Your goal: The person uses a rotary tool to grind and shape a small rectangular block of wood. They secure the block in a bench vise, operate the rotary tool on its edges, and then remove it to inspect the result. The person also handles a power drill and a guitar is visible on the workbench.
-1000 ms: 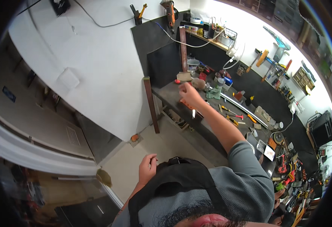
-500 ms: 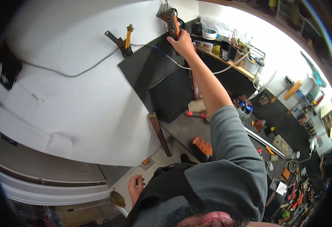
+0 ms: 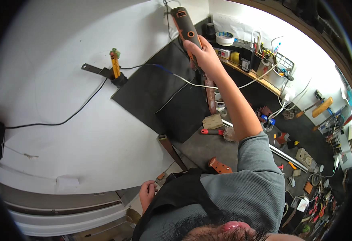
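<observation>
Grey-and-orange power tool (image 3: 182,25) gripped in right hand (image 3: 206,56); left hand (image 3: 147,194) loosely curled, contents cannot be told; red-handled brush (image 3: 213,131) seen on tabletop (image 3: 192,150).

The right hand (image 3: 202,56) has risen from over the table (image 3: 194,150), where it was close above the orange-brown headstock (image 3: 220,166), which now lies well below it. A second ago the black-and-orange power tool (image 3: 184,26) was well apart above the hand; half a second ago the hand had reached its lower part. Now it is closed round the body, thumb across the front. The tool shows larger and leans further left, a squared end above the hand in place of the flared grey head. Below the hand, the bristles of the red-handled wire brush (image 3: 213,131) have come out from behind the forearm (image 3: 238,102).
</observation>
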Action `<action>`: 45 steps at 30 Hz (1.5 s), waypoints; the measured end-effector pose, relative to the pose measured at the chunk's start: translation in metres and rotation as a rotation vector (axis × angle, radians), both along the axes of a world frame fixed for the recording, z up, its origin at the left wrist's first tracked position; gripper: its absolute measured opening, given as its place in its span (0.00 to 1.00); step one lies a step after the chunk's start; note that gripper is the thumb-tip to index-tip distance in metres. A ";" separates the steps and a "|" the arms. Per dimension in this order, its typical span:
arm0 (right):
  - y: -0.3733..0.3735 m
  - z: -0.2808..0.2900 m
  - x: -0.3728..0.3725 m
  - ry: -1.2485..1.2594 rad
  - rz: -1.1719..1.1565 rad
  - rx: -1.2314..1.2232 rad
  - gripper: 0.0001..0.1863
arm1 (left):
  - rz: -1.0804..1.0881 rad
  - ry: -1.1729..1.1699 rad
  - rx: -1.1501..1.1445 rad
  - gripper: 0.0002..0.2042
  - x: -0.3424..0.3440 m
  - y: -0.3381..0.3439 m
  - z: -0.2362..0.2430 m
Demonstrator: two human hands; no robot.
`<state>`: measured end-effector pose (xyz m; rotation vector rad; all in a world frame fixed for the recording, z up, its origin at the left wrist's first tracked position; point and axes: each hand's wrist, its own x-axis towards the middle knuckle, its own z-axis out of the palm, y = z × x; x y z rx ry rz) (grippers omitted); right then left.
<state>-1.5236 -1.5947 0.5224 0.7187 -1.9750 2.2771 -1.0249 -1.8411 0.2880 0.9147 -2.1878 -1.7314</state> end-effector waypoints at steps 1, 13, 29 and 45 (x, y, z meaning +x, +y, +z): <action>0.006 -0.001 0.004 0.000 0.040 -0.026 0.32 | -0.034 -0.007 -0.001 0.09 -0.010 -0.005 -0.003; 0.030 0.017 0.006 0.023 0.158 -0.128 0.31 | -0.380 -0.056 0.064 0.11 -0.077 -0.027 0.006; 0.159 -0.019 0.100 0.242 -0.135 0.050 0.34 | -0.575 -0.127 0.034 0.12 -0.093 -0.022 0.002; 0.168 -0.048 0.453 0.366 -0.253 0.414 0.38 | -1.276 -0.229 1.348 0.65 -0.185 0.140 0.134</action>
